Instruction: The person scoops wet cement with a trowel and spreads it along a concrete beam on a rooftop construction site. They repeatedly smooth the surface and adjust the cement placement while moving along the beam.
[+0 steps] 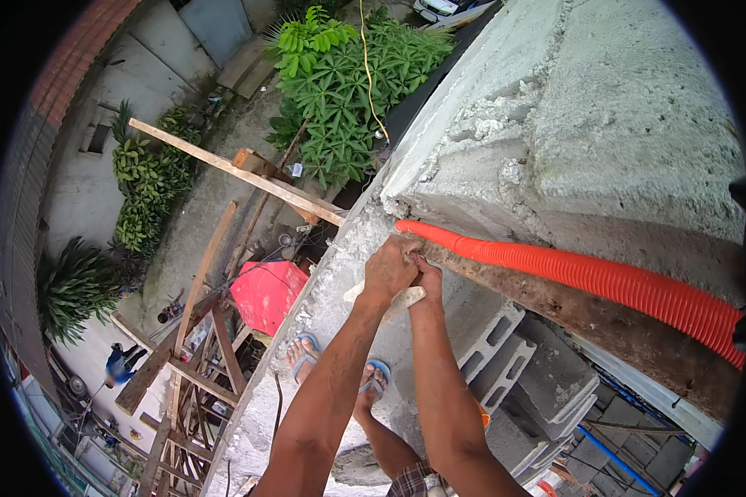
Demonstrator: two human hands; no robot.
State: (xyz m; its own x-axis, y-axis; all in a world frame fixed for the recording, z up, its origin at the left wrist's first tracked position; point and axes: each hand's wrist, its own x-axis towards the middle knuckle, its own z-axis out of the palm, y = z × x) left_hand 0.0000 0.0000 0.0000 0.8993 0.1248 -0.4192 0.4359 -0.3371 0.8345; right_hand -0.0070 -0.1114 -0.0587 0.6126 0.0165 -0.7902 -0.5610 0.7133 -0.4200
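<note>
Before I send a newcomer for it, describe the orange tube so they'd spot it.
Find the grey concrete wall, upper right. Along its lower edge, above a brown board, the tube slants rightward from near the hands. Unlike board and wall, it's bright orange and ribbed.

To my right I see a rough concrete wall point(638, 124); below on my left, leafy green bushes point(331, 124) stand beside a grey yard point(170, 257); the daylight is even.
</note>
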